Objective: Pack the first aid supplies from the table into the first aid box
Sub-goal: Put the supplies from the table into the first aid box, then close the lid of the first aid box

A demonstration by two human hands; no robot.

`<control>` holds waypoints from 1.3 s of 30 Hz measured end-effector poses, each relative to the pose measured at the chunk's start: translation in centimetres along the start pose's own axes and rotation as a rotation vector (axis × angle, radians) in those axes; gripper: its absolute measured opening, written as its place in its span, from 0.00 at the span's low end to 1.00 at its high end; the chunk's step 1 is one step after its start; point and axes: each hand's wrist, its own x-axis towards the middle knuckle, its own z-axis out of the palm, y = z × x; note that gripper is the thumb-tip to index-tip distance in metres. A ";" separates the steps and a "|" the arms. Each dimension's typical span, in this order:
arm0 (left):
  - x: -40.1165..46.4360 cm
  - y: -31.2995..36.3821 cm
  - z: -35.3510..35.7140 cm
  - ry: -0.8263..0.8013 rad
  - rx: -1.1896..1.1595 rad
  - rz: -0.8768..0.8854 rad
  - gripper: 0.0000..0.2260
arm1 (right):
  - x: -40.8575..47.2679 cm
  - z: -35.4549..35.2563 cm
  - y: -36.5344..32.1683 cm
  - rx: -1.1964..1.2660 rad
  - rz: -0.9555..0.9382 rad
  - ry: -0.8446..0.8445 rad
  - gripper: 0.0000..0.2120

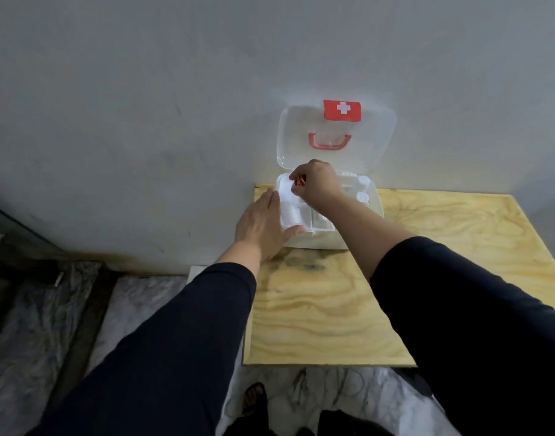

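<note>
The first aid box (375, 212) stands open at the counter's (332, 309) far left corner. The left hand (262, 226), fingers spread, steadies it; the right hand (317, 182) pinches a small red item (300, 181) over it. No loose supplies are visible, so packing seems nearly finished.

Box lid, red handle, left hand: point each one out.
Box lid (376, 143): head view, on the clear panel right of the handle.
Red handle (329, 147): head view, on the middle of its bottom bar.
Left hand (260, 225): head view, on the back of the hand.
</note>
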 end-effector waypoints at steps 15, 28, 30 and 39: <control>-0.2 -0.5 0.3 0.098 -0.026 0.040 0.40 | 1.1 0.9 0.9 -0.029 -0.017 -0.043 0.25; -0.5 -0.1 -0.3 0.050 0.020 0.057 0.39 | 1.5 -7.0 2.9 -0.324 -0.110 0.467 0.27; -0.4 0.0 -0.3 0.044 0.010 0.048 0.38 | 2.3 -7.2 3.6 -0.296 -0.095 0.415 0.24; 0.0 0.2 0.0 0.002 -0.045 -0.032 0.40 | -1.2 -8.0 4.1 -0.288 -0.238 0.563 0.16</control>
